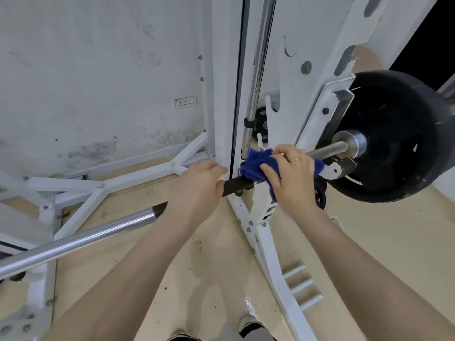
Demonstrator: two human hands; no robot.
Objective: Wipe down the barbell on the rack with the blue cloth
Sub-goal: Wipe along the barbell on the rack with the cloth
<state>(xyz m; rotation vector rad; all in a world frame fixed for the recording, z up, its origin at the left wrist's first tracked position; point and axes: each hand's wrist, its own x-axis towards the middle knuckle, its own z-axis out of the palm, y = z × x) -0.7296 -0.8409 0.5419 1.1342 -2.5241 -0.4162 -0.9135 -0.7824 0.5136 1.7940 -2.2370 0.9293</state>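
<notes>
Where a stained white wall (86, 70) met the tan floor (216, 254), one white rack (248, 70) carried one barbell (81, 236) with one black plate (394, 148). Beside the rack's upright, the left hand (197, 188) gripped the bar's dark section. The right hand (290, 178) clutched one blue cloth (256, 168) around the bar.

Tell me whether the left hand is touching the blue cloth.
Apart. The head view shows a stretch of bare dark barbell between the left hand and the blue cloth.

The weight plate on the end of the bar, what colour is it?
Black. The weight plate shows clearly in the head view, at the right.
</notes>
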